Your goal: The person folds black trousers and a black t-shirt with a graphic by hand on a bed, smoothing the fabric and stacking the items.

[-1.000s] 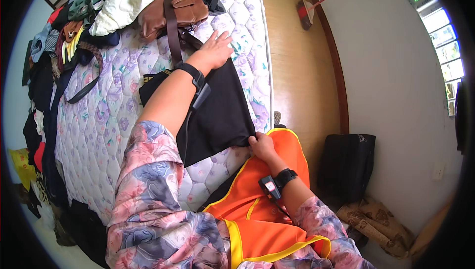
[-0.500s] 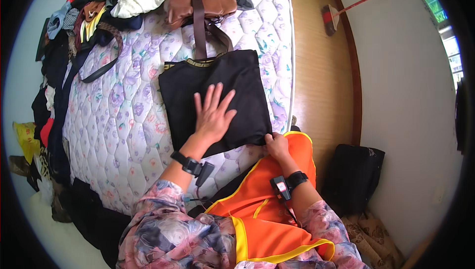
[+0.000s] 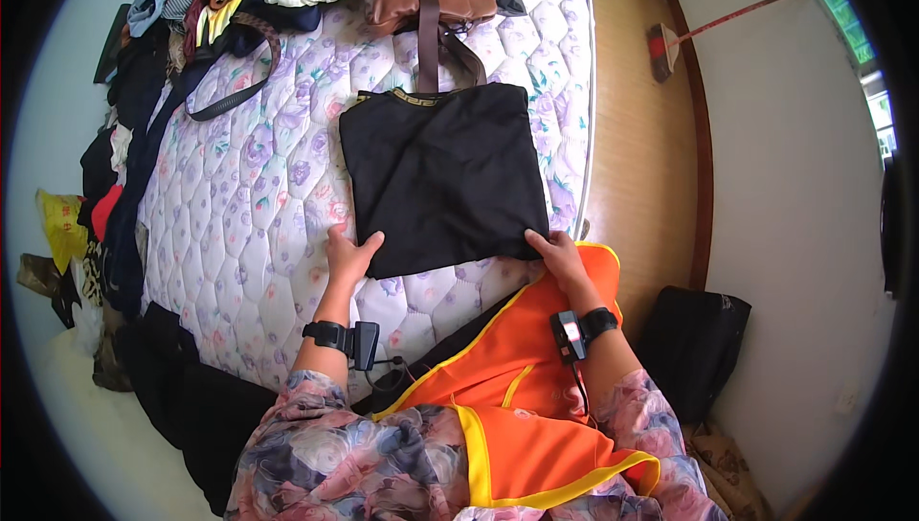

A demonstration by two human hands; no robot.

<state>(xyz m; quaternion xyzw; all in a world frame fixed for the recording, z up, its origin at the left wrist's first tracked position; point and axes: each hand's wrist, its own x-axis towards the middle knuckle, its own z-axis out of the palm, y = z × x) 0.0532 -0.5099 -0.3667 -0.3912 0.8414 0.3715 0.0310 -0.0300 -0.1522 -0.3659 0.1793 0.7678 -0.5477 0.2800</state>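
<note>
A black shirt (image 3: 445,181) with a gold-patterned neckline lies folded into a near-square on a quilted floral mattress (image 3: 258,186). At its near left corner, my left hand (image 3: 351,255) is closed on the edge, thumb on top of the cloth and the other fingers partly hidden. The near right corner is pinched by my right hand (image 3: 563,258), its thumb also lying over the fabric. Beyond the neckline, the dark strap of a brown leather bag (image 3: 392,2) runs down to the shirt.
Heaped clothes (image 3: 215,4) cover the far left of the mattress, with a belt (image 3: 235,104) beside them. An orange apron with yellow trim (image 3: 498,377) covers my lap. To the right are a black case (image 3: 694,349) and a broom (image 3: 661,52) near the wall.
My left hand has gone from lying flat on the middle of the shirt to its near left corner. My right hand stays at the near right corner. The view has shifted slightly.
</note>
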